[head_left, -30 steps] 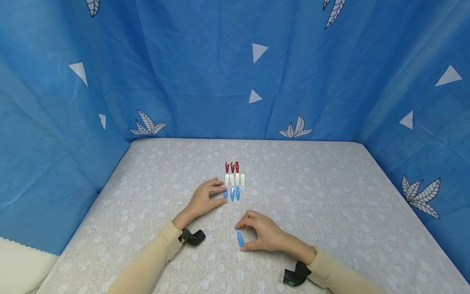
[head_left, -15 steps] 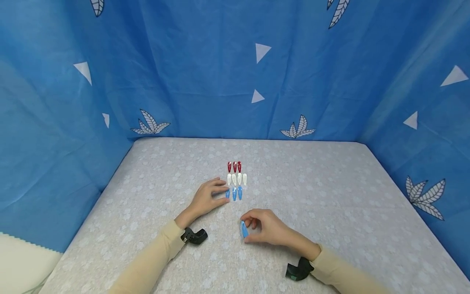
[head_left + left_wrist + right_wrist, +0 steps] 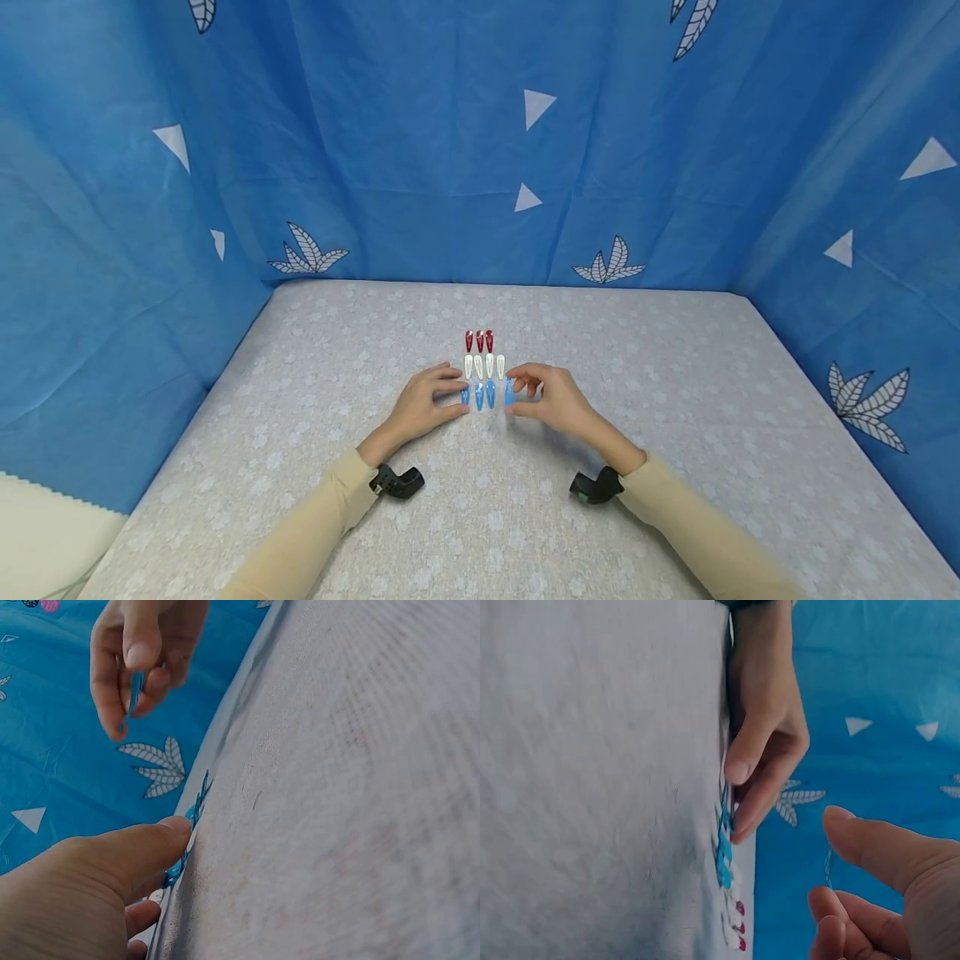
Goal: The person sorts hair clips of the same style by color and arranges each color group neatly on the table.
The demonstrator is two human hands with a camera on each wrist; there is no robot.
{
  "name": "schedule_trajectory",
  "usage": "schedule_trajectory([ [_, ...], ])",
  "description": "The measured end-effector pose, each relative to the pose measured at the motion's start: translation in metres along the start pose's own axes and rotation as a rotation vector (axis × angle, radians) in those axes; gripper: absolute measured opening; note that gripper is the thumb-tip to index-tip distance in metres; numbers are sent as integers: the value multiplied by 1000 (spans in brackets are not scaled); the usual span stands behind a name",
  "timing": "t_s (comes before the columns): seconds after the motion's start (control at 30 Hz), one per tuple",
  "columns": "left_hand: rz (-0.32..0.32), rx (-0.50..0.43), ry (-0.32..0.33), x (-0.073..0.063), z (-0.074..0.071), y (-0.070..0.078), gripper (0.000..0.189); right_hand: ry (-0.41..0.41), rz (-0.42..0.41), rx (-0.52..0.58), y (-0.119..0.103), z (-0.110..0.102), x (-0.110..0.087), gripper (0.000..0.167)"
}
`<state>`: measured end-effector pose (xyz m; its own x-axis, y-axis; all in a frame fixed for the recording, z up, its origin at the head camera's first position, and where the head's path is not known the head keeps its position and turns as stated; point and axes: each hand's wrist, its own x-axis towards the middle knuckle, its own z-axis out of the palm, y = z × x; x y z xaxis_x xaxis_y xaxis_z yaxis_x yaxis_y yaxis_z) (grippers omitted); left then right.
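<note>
My right hand [image 3: 558, 402] pinches a blue snap hair clip [image 3: 509, 392] lengthwise between thumb and fingers. In the left wrist view this clip [image 3: 136, 693] is held up off the cloth. My left hand [image 3: 420, 403] rests on the table, thumb and index finger at the two ends of the leftmost blue hair clip [image 3: 465, 397], which they partly hide. Beside it lie two more blue hair clips, a middle one [image 3: 479, 397] and a right one [image 3: 491, 395]. Behind them is a row of several white hair clips [image 3: 490, 367], then three red hair clips [image 3: 480, 341].
A pale patterned cloth [image 3: 637, 358] covers the table. Blue curtains [image 3: 420, 150] with white leaf and triangle prints enclose the back and both sides. Each wrist wears a black strap-on camera, the left camera [image 3: 397, 482] and the right camera [image 3: 596, 486].
My right hand has carried its blue hair clip forward, from the near part of the table to the right end of the blue row. My left hand has stayed at the leftmost clip.
</note>
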<state>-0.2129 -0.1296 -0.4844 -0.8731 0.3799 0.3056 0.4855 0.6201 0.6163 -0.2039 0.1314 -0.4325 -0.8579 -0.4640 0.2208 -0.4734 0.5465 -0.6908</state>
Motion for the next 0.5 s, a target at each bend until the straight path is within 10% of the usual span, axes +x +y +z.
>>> schedule_trajectory([
  [0.5,13,9,9,0,1,-1,40,24,95,55,28,21,19,46],
])
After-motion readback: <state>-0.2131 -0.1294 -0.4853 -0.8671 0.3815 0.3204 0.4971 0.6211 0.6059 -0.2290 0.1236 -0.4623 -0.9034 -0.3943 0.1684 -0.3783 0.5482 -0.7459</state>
